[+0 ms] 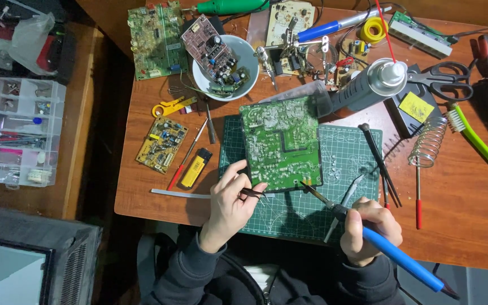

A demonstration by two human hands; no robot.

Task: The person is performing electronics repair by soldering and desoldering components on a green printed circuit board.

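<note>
Head cam: left hand fingers pinch tweezers, right hand grips soldering iron, tip at green PCB edge w/ work mid-way, unfinished.

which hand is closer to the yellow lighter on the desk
Left. The left hand with tweezers is just right of the yellow lighter; the right hand, holding the soldering iron, is far across the mat.

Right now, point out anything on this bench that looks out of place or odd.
A white bowl above the green cutting mat holds a small circuit board and loose parts, the board jutting tilted over its rim. An odd container; nothing looks spilled or broken.
</note>
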